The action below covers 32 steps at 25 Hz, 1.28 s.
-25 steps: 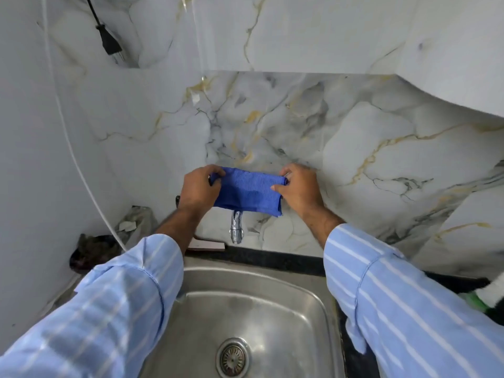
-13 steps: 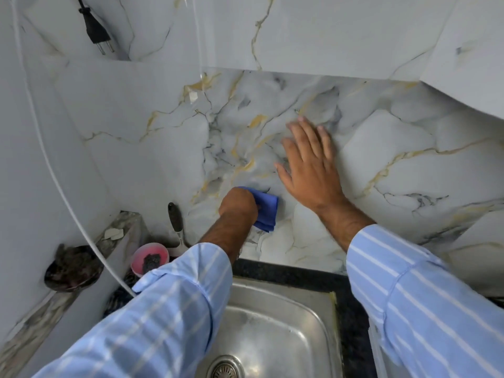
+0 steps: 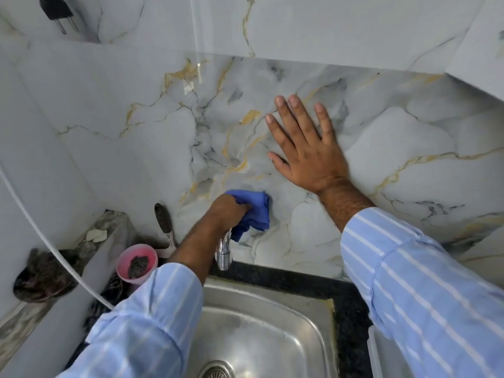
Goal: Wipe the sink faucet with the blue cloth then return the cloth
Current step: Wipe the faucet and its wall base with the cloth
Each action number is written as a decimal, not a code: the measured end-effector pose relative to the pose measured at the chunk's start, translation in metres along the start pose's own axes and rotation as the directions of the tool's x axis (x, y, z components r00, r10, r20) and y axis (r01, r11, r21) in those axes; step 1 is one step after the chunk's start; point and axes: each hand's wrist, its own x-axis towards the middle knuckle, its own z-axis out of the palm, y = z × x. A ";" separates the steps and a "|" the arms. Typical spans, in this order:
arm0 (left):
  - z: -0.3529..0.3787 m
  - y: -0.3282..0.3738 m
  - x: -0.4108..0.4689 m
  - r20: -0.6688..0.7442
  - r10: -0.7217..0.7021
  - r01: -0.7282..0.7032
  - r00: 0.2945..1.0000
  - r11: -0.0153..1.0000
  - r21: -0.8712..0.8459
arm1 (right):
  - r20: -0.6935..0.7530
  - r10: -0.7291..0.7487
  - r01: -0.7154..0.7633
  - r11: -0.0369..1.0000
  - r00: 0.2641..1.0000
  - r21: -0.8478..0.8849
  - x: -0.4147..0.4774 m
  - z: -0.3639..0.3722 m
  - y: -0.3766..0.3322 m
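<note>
A person's left hand (image 3: 227,211) bunches the blue cloth (image 3: 255,214) against the top of the faucet (image 3: 224,251) over the sink (image 3: 313,326) — soft, light, likely easiest gripped wadded — while the right hand (image 3: 305,151) lies spread flat on the marble wall (image 3: 136,110).

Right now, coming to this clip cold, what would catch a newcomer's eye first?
First the right hand, spread flat on the marble wall above the steel sink. Next the blue cloth, bunched in the left hand on top of the chrome faucet at the wall's foot. Left of that, a pink cup with something dark inside.
</note>
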 end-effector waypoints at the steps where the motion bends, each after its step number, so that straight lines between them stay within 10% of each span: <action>1: 0.011 0.009 -0.006 -0.062 -0.069 0.079 0.996 0.981 0.178 | -0.004 0.001 -0.001 1.000 1.000 0.008 0.000 0.000 0.000; 7: 0.037 0.004 -0.009 -0.344 -0.023 0.165 0.939 0.905 0.391 | -0.046 -0.001 0.003 1.000 0.999 0.031 -0.002 0.003 0.001; 11: -0.001 0.005 -0.003 -0.131 -0.004 -0.012 0.991 0.992 -0.123 | -0.055 -0.016 0.018 0.999 0.998 0.043 -0.001 0.002 0.001; 14: -0.005 -0.020 -0.013 -0.005 0.058 -0.051 0.998 0.848 -0.527 | -0.064 -0.026 0.027 0.999 0.998 0.026 -0.001 -0.001 0.000; 27: 0.030 -0.085 -0.051 -0.368 0.328 -0.413 0.870 0.892 -0.184 | -0.067 -0.022 0.027 0.997 0.998 0.066 -0.001 0.001 0.000; 32: 0.067 -0.104 -0.054 -0.637 0.376 -0.368 0.673 0.917 0.152 | -0.066 -0.027 0.031 0.998 0.997 0.061 -0.001 0.000 0.000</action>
